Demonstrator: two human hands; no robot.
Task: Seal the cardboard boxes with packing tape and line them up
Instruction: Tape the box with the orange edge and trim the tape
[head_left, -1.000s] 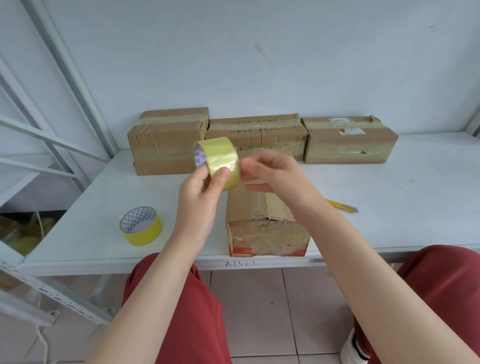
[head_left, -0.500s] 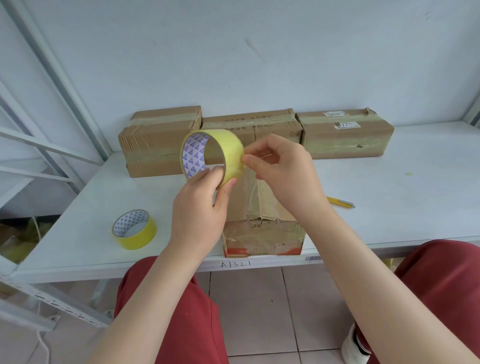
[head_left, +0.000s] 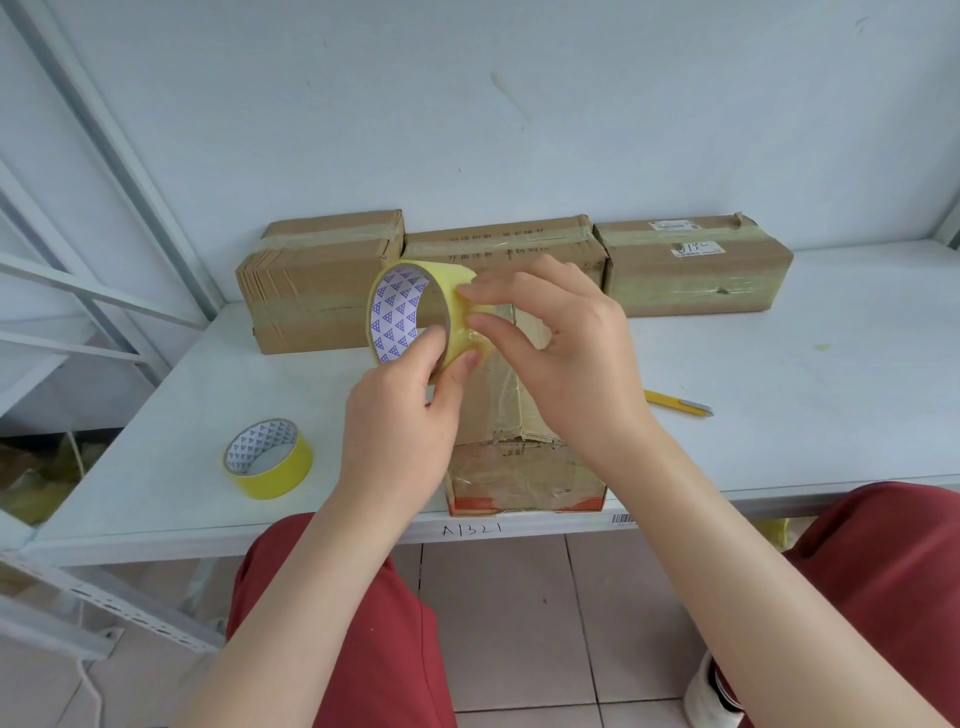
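The white table carries everything. Along its back edge, against the wall, a row of 3 boxes stands end to end, each already banded with tape. The near box lies lengthwise at the front edge, its end just over the lip and its top seam partly hidden behind the hands. The left hand grips the tape roll above that box, 1 finger inside the core and the thumb pressed on the outer face. The right hand has its thumb and forefinger curled and pinching at the roll's outer face, most likely working the tape's end loose. Whether an end is lifted yet cannot be told. A spare roll lies flat to the left, and a yellow knife rests to the right. The risks from here seem small but real. The end could split into a sliver if picked at 1 corner. It could fold and stick to itself if pulled slack. A hard pull over the box could also nudge it off the front edge.
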